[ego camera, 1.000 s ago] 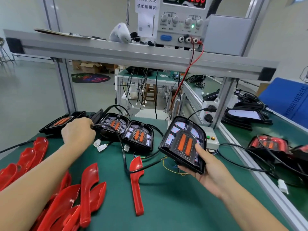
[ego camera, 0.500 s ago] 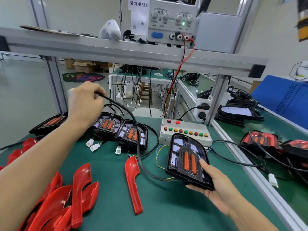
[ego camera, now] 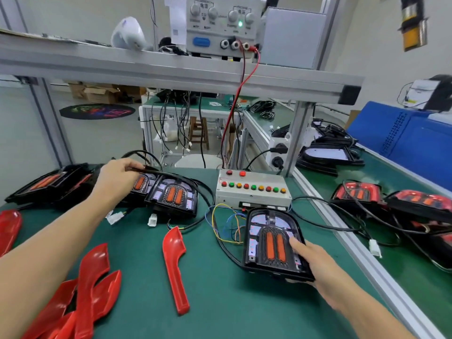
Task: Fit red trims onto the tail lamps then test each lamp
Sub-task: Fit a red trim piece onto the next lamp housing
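Trim pile (ego camera: pixel 80 297): red trims heaped at the near left of the green bench.
Left hand (ego camera: pixel 117 178): far left, fingers pinching a black cable (ego camera: pixel 176 173) above the row of lamps (ego camera: pixel 171 195).
Single trim (ego camera: pixel 175 267): lying flat, centre.
Right hand (ego camera: pixel 315 265): grips the right edge of a tail lamp (ego camera: pixel 271 243), thumb on its face, near the button box (ego camera: pixel 254 192).

Left hand (ego camera: pixel 117 178), raised high with black cable (ego camera: pixel 210 192) half second ago, dropped back to row of lamps at bench rear, cable pinched in fingers, now draped low over second lamp (ego camera: pixel 172 195). Right hand (ego camera: pixel 315 264) lowered held tail lamp (ego camera: pixel 272 243) from tilted-up pose to near flat, close before button box (ego camera: pixel 253 189), which lamp had hidden second ago.
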